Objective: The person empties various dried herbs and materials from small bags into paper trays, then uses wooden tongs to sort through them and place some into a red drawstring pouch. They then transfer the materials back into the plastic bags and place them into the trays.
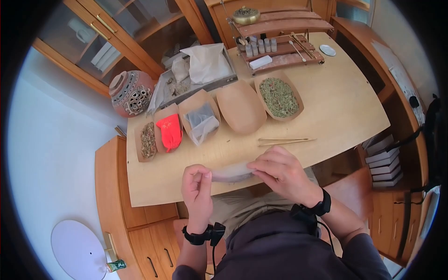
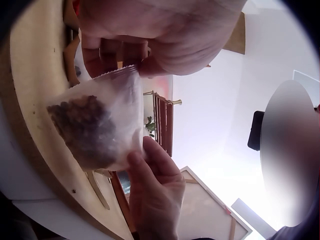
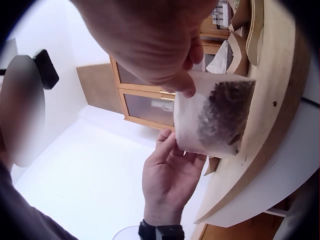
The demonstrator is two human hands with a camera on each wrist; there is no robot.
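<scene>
Between both hands, over the table's front edge, hangs a translucent white sachet [image 2: 92, 125] with dark dried pieces in its lower part. My left hand [image 1: 197, 189] pinches one upper corner between thumb and fingers. The opposite upper corner is pinched by my right hand [image 1: 282, 170]. In the right wrist view the sachet [image 3: 215, 115] hangs with its filling toward the table. Just beyond the hands lies a pair of wooden tweezers [image 1: 285, 141].
Across the table stand paper trays: one with green dried herb [image 1: 280, 97], a bare tray [image 1: 240, 107], one with clear bags [image 1: 203, 122], one with a red pouch [image 1: 170, 132], one with dried flowers [image 1: 148, 141]. Behind are a grey tray [image 1: 228, 74] and a wooden rack [image 1: 280, 30].
</scene>
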